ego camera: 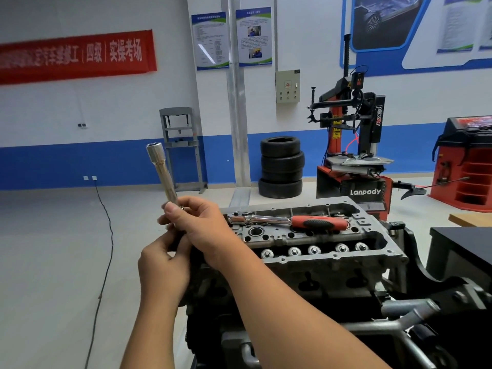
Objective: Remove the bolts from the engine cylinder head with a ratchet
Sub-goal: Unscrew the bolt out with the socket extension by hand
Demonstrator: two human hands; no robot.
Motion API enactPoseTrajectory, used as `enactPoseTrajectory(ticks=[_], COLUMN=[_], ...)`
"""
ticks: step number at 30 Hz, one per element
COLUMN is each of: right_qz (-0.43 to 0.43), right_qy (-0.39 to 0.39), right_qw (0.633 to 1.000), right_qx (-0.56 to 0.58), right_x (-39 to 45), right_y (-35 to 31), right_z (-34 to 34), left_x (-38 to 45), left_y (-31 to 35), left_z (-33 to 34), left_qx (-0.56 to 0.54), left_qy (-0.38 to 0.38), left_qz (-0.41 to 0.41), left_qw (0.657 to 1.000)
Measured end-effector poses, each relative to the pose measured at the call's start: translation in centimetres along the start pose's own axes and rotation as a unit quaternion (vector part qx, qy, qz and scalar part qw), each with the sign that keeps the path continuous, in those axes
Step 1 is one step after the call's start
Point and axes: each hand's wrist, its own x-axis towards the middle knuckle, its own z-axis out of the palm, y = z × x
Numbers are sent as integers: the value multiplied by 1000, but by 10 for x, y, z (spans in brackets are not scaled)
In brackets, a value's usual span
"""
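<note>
A long silver socket extension [163, 171] points up and to the left in front of me, its socket end on top. My right hand [198, 225] grips its lower end with curled fingers. My left hand [162, 265] sits just below, fingers curled at the bottom of the tool; what it pinches is hidden. The ratchet [290, 221], chrome with a red and black handle, lies flat on top of the grey engine cylinder head [314, 251], to the right of both hands. Neither hand touches it.
The engine sits on a black and grey stand [399, 323]. A black cable [106, 251] runs across the floor at left. Stacked tyres [281, 166], a tyre changer [354, 155], a red wheel balancer [468, 166] and a black table [463, 243] stand behind and right.
</note>
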Motion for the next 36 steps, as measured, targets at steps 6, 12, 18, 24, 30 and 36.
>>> enactPoseTrajectory(ticks=[6,12,18,24,30,36], right_qz=[10,-6,6,3,1,15], right_qy=[13,7,28,1,2,-5], right_qw=[1000,1000,999,1000,1000,999], right_qx=[19,-3,17,15,20,40], right_x=[2,1,1,-1,0,0], right_y=[0,2,-1,-1,-2,-2], right_z=[1,-1,0,-2,-1,1], left_x=[-2,-1,1,-7,2,2], left_y=[4,2,4,13,7,11], left_z=[0,0,-3,1,-10,-11], left_qx=[13,50,93,112,-12,-26], left_qy=[30,25,-7,62,-61,-22], left_qz=[14,7,28,44,-12,-28], left_qw=[999,998,995,991,998,999])
